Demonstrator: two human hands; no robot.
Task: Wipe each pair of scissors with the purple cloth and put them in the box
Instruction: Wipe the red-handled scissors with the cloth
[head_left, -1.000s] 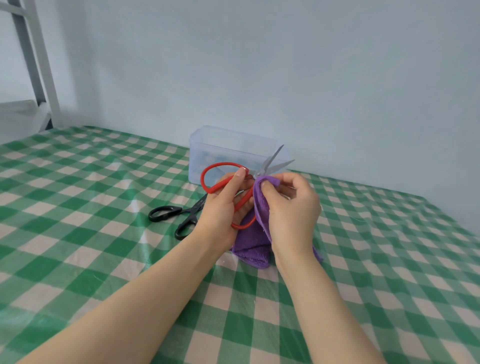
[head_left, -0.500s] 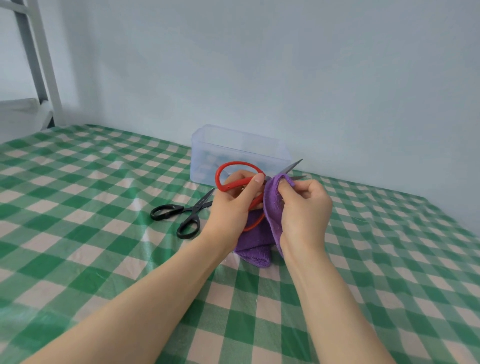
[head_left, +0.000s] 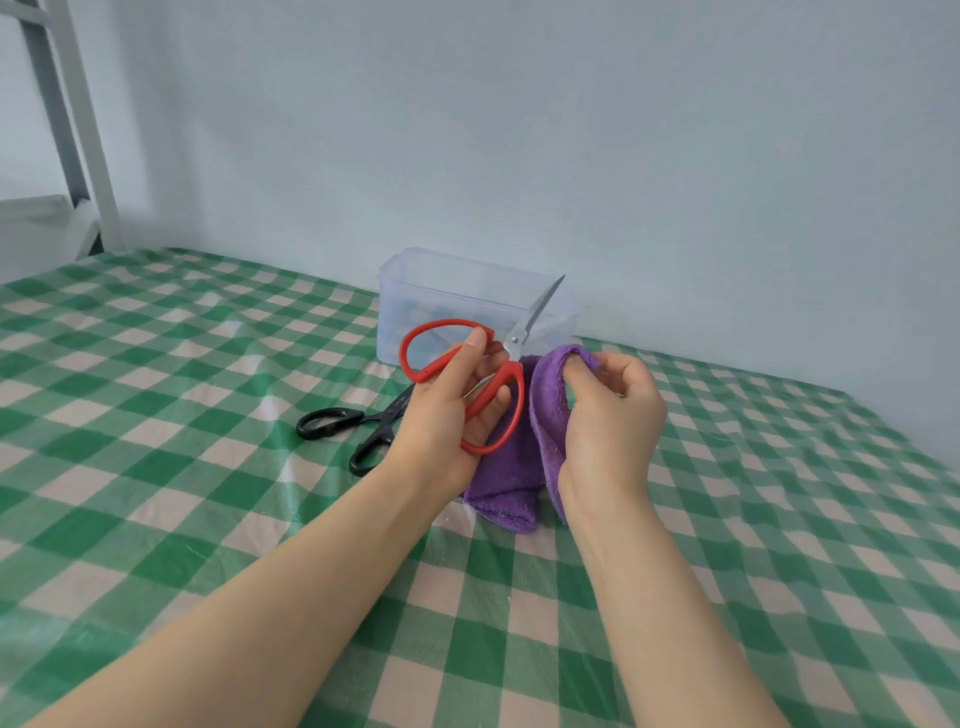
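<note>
Purple cloth (head_left: 506, 493): lower end slumped on the surface about mid-way in, top end lifted up, not on metal right now.
Right hand (head_left: 613, 426): grip is curled, thumb and fingers pinching the cloth's top fold. It's only a thin layer, so running it down a sharp edge could nick a fingertip.
Left hand (head_left: 436, 431): grip wrapped round the handles of the red scissors (head_left: 500, 383), thumb on the upper loop. Looks a bit loose imo, a hard wipe might twist them free.
Blades (head_left: 537, 310): nearly closed, up in the air, tip aimed at the far edge.
Black scissors (head_left: 384, 418): flat on the surface, partly behind the left hand, easy to bump.
Box (head_left: 452, 301): clear plastic by the far edge. Looks light, so a poke from that tip could shove it.
</note>
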